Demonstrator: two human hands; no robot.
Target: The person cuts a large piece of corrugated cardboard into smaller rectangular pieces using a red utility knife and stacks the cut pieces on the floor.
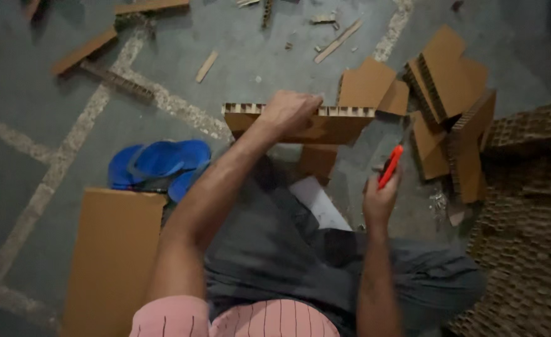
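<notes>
The left hand (291, 111) is clamped over the top edge of a long brown honeycomb-cardboard slab (325, 125) standing on its edge on the grey floor (38, 93) — its long axis runs left to right before the person. The right hand (380, 198), fingers wrapped around an orange utility knife (390, 166), hovers just below the slab's right end — the nearer hand to that end.

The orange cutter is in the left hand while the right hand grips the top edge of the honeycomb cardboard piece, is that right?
Not quite: the hands are swapped. The head view shows the orange cutter in the right hand, while the left hand grips the top edge of the honeycomb cardboard piece.
</notes>
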